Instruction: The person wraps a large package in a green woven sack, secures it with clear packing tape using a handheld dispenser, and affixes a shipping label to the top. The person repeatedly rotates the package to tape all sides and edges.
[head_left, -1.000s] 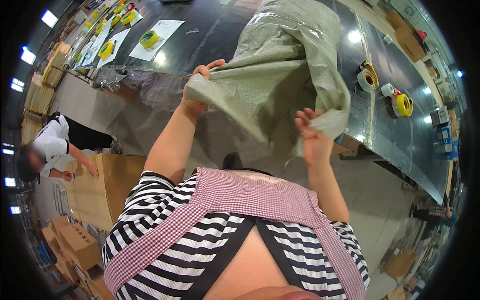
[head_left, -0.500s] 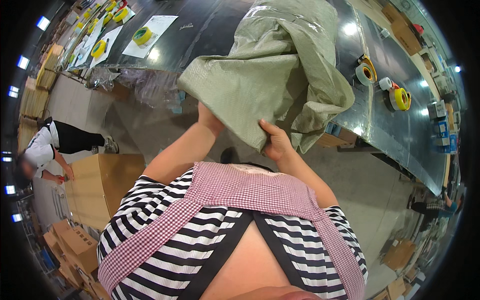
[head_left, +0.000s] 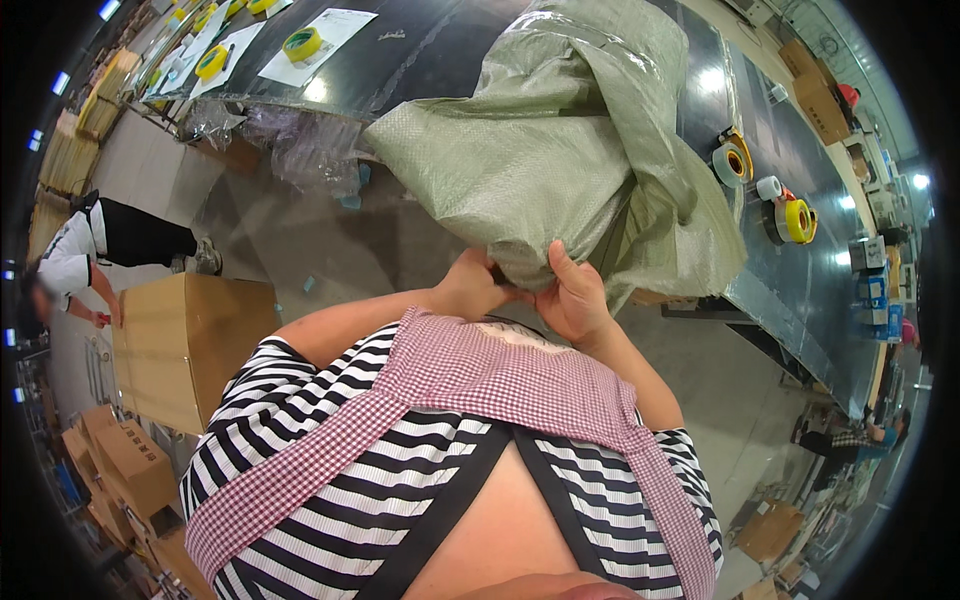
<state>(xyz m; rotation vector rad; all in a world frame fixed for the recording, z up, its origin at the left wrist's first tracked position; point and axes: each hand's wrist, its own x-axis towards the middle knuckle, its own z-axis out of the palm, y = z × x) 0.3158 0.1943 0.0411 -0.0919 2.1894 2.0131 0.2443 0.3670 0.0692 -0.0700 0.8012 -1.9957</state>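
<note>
A large grey-green woven sack (head_left: 540, 160) lies over the front edge of the dark table, its loose end hanging toward me. My left hand (head_left: 475, 283) grips the hanging edge from below, its fingertips partly hidden under the fabric. Close beside it, my right hand (head_left: 578, 297) pinches the same gathered edge, thumb on top. Both hands nearly meet in front of my checked apron. To the right, a further fold of the sack droops past the table edge.
Tape rolls on paper sheets (head_left: 318, 45) lie at the table's left. Tape dispensers (head_left: 733, 163) and a yellow tape roll (head_left: 797, 221) sit on the right. Clear plastic (head_left: 300, 150) hangs below the table. At left, another person (head_left: 130, 235) bends by a large carton (head_left: 190, 345).
My left hand has moved right and down, closer to my right hand. The sack's loose edge is now bunched between both hands, and its right fold has spread outward.
</note>
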